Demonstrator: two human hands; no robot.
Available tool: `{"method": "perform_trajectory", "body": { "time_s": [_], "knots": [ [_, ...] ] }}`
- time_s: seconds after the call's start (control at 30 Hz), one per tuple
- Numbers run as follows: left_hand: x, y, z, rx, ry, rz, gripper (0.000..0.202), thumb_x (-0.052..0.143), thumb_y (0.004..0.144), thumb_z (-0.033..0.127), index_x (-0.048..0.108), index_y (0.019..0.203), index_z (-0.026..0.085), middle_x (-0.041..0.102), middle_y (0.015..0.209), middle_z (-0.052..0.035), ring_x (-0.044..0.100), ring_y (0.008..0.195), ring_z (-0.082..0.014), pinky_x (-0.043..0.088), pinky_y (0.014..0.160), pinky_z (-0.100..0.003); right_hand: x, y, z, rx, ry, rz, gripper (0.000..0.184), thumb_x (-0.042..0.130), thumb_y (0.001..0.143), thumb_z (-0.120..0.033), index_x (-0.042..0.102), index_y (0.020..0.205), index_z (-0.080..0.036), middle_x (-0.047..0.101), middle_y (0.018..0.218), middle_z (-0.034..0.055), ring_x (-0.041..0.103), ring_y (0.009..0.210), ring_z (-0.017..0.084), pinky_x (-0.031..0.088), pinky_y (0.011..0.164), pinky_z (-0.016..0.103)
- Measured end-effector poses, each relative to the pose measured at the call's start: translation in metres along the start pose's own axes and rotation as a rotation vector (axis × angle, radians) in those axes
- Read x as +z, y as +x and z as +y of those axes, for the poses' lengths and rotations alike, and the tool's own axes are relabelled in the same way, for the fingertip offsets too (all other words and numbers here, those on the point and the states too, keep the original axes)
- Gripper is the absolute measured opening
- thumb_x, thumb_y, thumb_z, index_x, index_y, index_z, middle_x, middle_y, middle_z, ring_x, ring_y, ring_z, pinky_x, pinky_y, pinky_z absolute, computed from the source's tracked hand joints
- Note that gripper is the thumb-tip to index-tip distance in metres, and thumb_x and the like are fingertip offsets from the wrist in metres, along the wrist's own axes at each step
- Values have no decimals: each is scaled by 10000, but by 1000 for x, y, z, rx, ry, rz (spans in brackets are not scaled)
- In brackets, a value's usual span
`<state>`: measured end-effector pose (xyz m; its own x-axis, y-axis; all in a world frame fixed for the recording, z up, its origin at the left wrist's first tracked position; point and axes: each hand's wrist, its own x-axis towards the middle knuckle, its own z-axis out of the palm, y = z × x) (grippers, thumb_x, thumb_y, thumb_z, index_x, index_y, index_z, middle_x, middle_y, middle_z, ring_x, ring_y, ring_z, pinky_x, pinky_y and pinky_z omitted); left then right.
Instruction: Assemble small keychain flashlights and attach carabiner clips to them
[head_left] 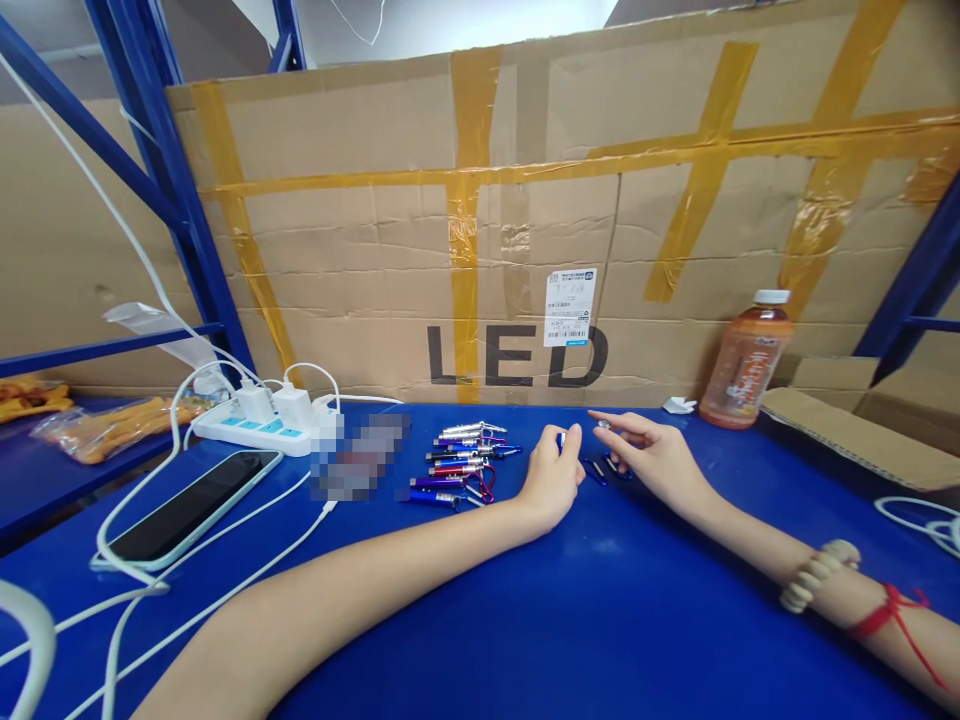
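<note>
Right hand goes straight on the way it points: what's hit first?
Probably the left hand, just across a small gap from the right hand. Depth is unclear: the index finger might pass it and head for the cardboard.

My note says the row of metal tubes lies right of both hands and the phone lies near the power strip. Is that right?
Not quite: in the head view, the row of metal tubes lies left of both the left hand and the right hand. The phone does lie near the power strip.
</note>
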<state>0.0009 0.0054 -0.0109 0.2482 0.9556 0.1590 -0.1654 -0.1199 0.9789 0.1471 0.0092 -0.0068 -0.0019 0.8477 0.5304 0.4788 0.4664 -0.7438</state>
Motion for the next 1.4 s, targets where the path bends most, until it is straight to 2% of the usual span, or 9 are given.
{"method": "perform_trajectory", "body": {
  "time_s": [0.1,0.27,0.4,0.77,0.83,0.97,1.1,1.23,1.4],
  "knots": [
    [1,-1,2,-1,10,-26,310,403,904,452,357,713,213,361,392,117,284,297,-51,216,327,-148,-1,0,1,-21,5,20,567,598,716,-554,652,1106,-145,538,660,7,464,418,78,451,424,242],
    [2,-2,6,-28,19,-25,292,272,951,405,328,731,222,347,378,117,278,288,-63,225,328,-152,0,1,2,-36,2,13,472,619,716,-518,695,1015,-161,555,815,42,471,419,57,468,428,245],
    [2,-2,6,-18,56,-25,266,238,960,317,328,729,220,357,377,113,287,281,-66,238,335,-161,0,1,4,-42,-4,7,451,611,734,-487,685,1038,-162,531,794,26,461,405,51,465,435,247],
    [0,0,2,88,204,-87,227,353,903,329,466,755,198,403,425,85,377,358,-91,299,392,-178,-1,0,2,-55,7,29,436,522,797,-508,671,1063,-196,477,797,16,443,406,49,445,415,239],
    [-1,-1,3,128,235,-98,204,376,894,300,505,776,197,427,461,74,422,413,-103,335,442,-188,-1,0,1,-51,11,34,436,510,800,-516,677,1046,-195,478,788,18,434,406,52,438,407,239],
    [-3,-2,5,227,315,-89,131,460,859,197,568,786,202,485,585,51,511,619,-128,384,635,-215,-3,1,-3,-39,16,32,432,520,799,-493,654,1067,-181,511,746,16,430,413,60,414,399,225],
    [-2,-3,5,269,375,-79,121,447,859,137,538,874,214,497,644,46,526,689,-146,391,709,-240,-8,2,-8,-47,26,3,411,498,816,-477,659,1007,-150,540,735,25,432,443,66,399,412,212],
    [-1,-4,5,307,424,-103,107,455,860,131,524,884,208,579,777,11,553,765,-161,407,774,-267,-12,4,-13,-61,42,-64,413,486,816,-490,653,959,-141,573,732,28,438,454,68,395,414,206],
    [0,-1,4,349,474,-146,109,493,854,166,592,874,209,657,970,-28,564,957,-206,391,896,-304,-20,8,-18,-57,64,-199,438,560,775,-463,600,1068,-140,614,737,32,523,563,102,403,427,182]
  ]
}}
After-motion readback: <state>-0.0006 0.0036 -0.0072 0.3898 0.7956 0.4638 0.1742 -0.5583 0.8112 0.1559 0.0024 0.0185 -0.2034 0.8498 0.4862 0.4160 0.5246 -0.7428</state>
